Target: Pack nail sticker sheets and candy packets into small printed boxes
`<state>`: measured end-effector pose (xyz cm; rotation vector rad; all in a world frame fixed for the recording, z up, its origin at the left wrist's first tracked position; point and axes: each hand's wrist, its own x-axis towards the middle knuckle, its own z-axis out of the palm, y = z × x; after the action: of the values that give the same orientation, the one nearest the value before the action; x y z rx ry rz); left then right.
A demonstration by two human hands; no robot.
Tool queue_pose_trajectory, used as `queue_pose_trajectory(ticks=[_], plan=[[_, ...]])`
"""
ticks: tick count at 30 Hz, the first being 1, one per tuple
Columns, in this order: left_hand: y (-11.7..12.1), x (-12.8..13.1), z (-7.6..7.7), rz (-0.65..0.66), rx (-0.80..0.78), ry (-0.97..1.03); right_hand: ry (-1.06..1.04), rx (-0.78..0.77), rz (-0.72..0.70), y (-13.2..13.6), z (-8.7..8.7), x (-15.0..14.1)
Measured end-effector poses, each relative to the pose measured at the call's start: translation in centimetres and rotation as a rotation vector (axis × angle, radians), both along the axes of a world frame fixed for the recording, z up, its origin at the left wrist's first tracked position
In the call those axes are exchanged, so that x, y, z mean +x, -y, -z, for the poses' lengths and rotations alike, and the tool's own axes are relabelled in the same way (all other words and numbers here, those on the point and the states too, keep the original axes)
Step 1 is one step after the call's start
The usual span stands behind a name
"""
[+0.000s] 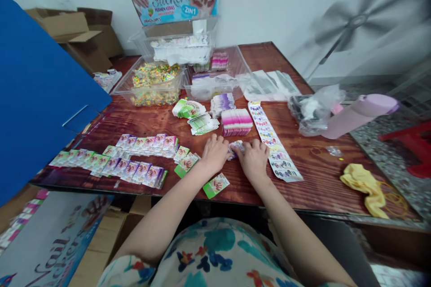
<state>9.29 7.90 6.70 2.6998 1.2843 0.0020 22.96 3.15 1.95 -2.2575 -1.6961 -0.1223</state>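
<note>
Near the front middle of the table, a small purple-and-white packet (236,148) lies between my two hands. My left hand (216,151) has its curled fingers at the packet's left side. From the right, my right hand (254,157) presses on it with thumb and bent fingers. Parts of the packet are hidden under the fingers. Just beyond stand a stack of pink-and-white packets (236,122) and a bundle of purple-and-white ones (222,104). One green packet (216,185) lies below my left wrist. A long sticker strip (274,143) stretches along the right of my right hand.
Overlapping rows of small packets (124,163) cover the left front. Behind are a clear tub of colourful candies (117,86) and other clear tubs (244,69). A pink bottle (358,116), a plastic bag (306,128) and a yellow cloth (362,184) lie right. A blue panel (40,85) juts in left.
</note>
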Motion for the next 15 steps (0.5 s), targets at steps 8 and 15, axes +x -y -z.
queue_pose_trajectory(ticks=[8, 15], plan=[[-0.3, 1.1, 1.1, -0.016, -0.021, -0.002, -0.254, 0.139, -0.068, -0.6, 0.3, 1.1], [-0.6, -0.1, -1.9, 0.062, -0.313, 0.486, -0.770, 0.488, -0.323, 0.9, -2.9, 1.8]])
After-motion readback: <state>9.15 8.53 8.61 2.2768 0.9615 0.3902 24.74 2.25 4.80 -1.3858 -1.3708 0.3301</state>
